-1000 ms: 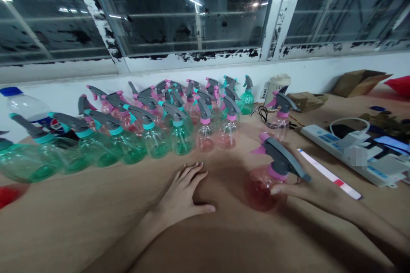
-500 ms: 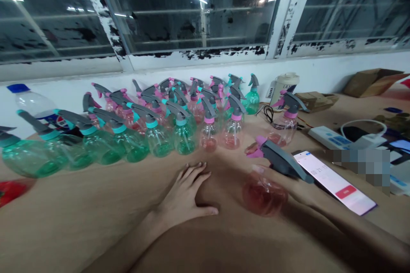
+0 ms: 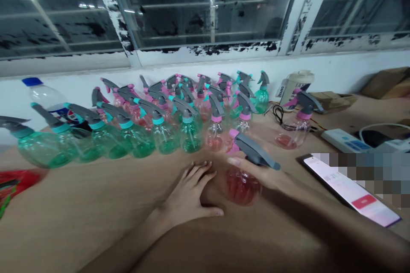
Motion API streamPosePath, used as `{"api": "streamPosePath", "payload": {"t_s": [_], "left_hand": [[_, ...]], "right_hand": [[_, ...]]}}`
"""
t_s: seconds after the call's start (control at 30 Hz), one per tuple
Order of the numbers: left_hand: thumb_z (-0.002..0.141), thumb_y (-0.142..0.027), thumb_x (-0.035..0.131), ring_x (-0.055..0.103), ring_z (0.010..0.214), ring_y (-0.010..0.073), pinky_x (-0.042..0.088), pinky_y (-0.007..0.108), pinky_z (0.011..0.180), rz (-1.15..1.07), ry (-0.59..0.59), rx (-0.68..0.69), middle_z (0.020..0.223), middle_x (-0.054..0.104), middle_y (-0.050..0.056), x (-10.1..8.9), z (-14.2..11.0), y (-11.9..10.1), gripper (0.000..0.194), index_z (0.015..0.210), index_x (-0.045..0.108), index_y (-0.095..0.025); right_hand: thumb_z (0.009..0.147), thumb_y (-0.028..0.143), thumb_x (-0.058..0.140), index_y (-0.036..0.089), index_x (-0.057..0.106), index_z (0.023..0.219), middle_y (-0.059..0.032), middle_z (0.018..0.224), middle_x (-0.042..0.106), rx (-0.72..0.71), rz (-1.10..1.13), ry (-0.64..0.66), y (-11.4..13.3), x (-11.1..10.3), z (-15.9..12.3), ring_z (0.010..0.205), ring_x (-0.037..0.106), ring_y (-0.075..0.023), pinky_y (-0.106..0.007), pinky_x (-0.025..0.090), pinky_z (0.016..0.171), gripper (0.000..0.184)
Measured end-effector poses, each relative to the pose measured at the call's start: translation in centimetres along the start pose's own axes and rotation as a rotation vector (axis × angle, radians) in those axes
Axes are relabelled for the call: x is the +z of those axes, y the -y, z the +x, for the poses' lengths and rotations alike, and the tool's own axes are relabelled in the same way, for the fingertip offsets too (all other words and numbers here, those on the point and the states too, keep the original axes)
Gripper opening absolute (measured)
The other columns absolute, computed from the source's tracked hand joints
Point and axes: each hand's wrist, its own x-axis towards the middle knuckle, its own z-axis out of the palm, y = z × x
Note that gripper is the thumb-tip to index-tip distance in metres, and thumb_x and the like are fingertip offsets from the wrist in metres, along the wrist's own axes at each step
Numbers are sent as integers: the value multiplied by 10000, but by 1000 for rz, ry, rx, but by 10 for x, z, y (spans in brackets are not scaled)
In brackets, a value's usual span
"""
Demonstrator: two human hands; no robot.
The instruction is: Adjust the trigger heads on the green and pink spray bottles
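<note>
My right hand [image 3: 256,170] is wrapped round the neck of a pink spray bottle [image 3: 241,187], which has a grey and pink trigger head and leans a little. Flat on the tabletop [image 3: 128,213] lies my left hand [image 3: 190,194], fingers spread and holding nothing, just left of that bottle. Behind both hands, several green spray bottles, among them a front one [image 3: 191,136], stand in a row. Two pink spray bottles continue the row, one of them [image 3: 215,134] fully visible and the other partly hidden behind the held bottle's head.
More spray bottles crowd against the wall. Apart at the right stands another pink spray bottle [image 3: 293,130] beside a cup [image 3: 296,85] and black cable. A lit phone [image 3: 349,192] and a power strip [image 3: 346,140] lie at right. A blue-capped drink bottle [image 3: 45,96] and red packaging [image 3: 22,183] are at left.
My right hand has carried the pink spray bottle leftward, closer to my left hand and the front row. My left hand stays spread on the table. The view has shifted slightly left.
</note>
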Motion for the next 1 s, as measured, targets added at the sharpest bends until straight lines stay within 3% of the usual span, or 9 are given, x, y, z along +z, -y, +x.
{"api": "streamPosePath", "payload": {"t_s": [0.13, 0.37, 0.57, 0.67, 0.73, 0.8, 0.87, 0.93, 1.0], "left_hand": [[671, -791, 523, 313, 1337, 341, 209, 553, 1096, 1, -20, 10, 1441, 388, 159, 1, -1, 0, 917, 1323, 467, -149], [656, -800, 526, 324, 1328, 360, 207, 572, 1091, -14, -23, 4, 1438, 391, 161, 3, 1, 2, 924, 1316, 475, -156], [660, -789, 539, 316, 1333, 358, 199, 557, 1100, -18, 10, -12, 1452, 373, 157, 1, 0, 0, 939, 1340, 451, -148], [664, -792, 529, 313, 1336, 348, 196, 551, 1102, -10, 4, -6, 1457, 366, 155, 2, 1, 0, 934, 1343, 448, -155], [668, -793, 523, 310, 1339, 342, 191, 549, 1104, -7, -4, 5, 1455, 368, 157, 4, 1, 1, 928, 1336, 453, -153], [675, -792, 517, 308, 1341, 337, 185, 549, 1106, -12, -18, 18, 1450, 375, 158, 5, 1, 2, 921, 1333, 454, -151], [675, -799, 505, 306, 1342, 335, 181, 550, 1106, -18, -30, 26, 1446, 382, 157, 5, 0, 3, 925, 1337, 447, -155], [675, -806, 494, 306, 1343, 336, 176, 551, 1107, -16, -28, 24, 1444, 384, 160, 6, 0, 4, 934, 1340, 443, -153], [677, -808, 489, 303, 1345, 335, 171, 550, 1107, -7, -23, 19, 1447, 379, 160, 6, 0, 4, 938, 1345, 438, -153]], "right_hand": [[805, 519, 572, 242, 432, 582, 59, 501, 423, 13, 105, 8, 3, 4, 2, 441, 433, -110, -254, 396, 423, 383], [830, 458, 581, 251, 557, 717, 27, 619, 565, 28, 168, 59, 1, 5, 1, 553, 551, -146, -296, 480, 545, 238], [806, 413, 622, 264, 602, 1035, -38, 999, 670, -18, 173, 19, 3, 4, 2, 918, 641, -230, -401, 514, 842, 274], [785, 354, 655, 305, 544, 1168, -50, 1221, 595, -98, 181, -26, 3, 4, 1, 1184, 522, -253, -453, 404, 1021, 402], [778, 340, 664, 312, 530, 1193, -57, 1241, 581, -107, 182, -40, 2, 5, 0, 1236, 476, -260, -472, 374, 1045, 437], [775, 334, 666, 306, 551, 1156, -58, 1180, 611, -84, 180, -45, 1, 6, -2, 1169, 530, -259, -458, 428, 993, 400], [774, 341, 666, 288, 583, 1066, -42, 1035, 652, -45, 178, -36, 2, 6, -3, 917, 635, -227, -397, 529, 808, 309], [778, 357, 660, 264, 594, 945, -4, 827, 642, -11, 167, -21, 4, 6, -3, 611, 591, -161, -327, 522, 580, 202], [785, 366, 653, 251, 578, 838, 35, 669, 565, 2, 153, -21, 7, 5, -3, 482, 485, -123, -296, 458, 479, 147]]}}
